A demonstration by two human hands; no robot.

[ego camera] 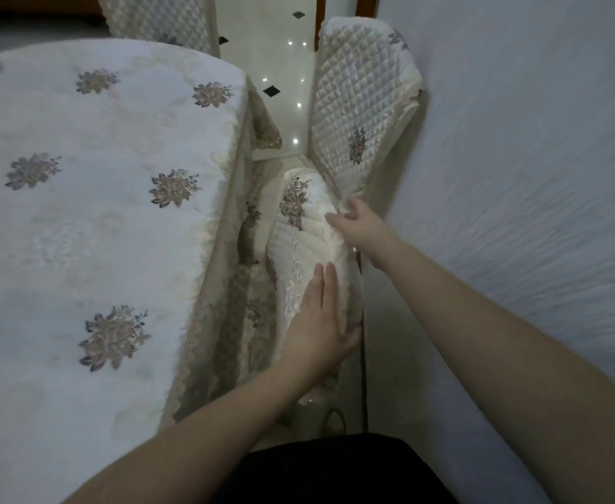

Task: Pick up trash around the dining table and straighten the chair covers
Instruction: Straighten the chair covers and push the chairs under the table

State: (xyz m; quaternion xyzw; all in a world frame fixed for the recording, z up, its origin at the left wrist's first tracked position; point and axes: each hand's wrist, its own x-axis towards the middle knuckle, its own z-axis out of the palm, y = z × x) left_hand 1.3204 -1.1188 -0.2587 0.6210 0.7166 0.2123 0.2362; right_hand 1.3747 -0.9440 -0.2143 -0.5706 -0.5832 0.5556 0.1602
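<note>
A cream quilted chair cover (pixel 300 227) with an embroidered flower lies over the seat of the chair pushed in beside the dining table (pixel 80 198). My left hand (pixel 320 321) lies flat on the near part of the cover, fingers straight. My right hand (pixel 357 223) pinches the cover's far edge where the seat meets the chair back. The quilted back cover (pixel 360 103) stands upright behind it, its right edge slightly rumpled.
The table's white flowered cloth hangs down at the left, close to the seat. A pale wall (pixel 517 176) runs close along the right. Another covered chair (pixel 160 23) stands at the far end. Glossy tiled floor (pixel 280 67) shows beyond.
</note>
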